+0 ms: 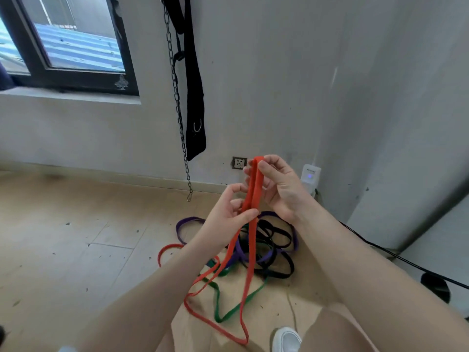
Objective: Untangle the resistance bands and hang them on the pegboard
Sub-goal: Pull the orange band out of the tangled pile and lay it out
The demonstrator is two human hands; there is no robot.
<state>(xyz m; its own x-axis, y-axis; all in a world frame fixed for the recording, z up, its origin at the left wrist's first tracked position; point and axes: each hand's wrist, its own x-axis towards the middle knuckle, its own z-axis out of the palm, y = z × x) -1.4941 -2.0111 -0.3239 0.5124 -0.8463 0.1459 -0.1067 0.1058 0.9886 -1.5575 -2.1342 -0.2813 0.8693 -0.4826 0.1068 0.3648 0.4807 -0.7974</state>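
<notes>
Far left: window (63, 41) with dark frame, set in a grey wall (279, 72). Right of it, a chain (177, 97) hangs down the wall, its clip just above the floor (63, 237); a black strap (194, 97) hangs just beside the chain, ending higher up.

Centre: left hand (228, 212) raised in front of the body, thumb and fingers pinched shut on the red band (253, 194) at mid-height. The band is folded into 2 flat runs side by side between the hands. Below the left hand the 2 runs drop and spread into a long loop that reaches the floor near the bottom edge.

Right hand (279, 184) sits higher, fingertips closed on the top fold of the red band, near a wall socket (239, 162) behind it.

On the floor under the hands: pile of bands, tangled. Purple band (187, 221) at the left and through the middle, black bands (279, 237) to the right, green band (228, 313) looping toward the camera and crossing the red loop. Whether the red band is free of the pile, cannot tell.

Right: white plug-in unit (310, 174) on the wall with a blue light; black cable (406, 260) along the floor. White shoe (286, 340) at bottom edge.
</notes>
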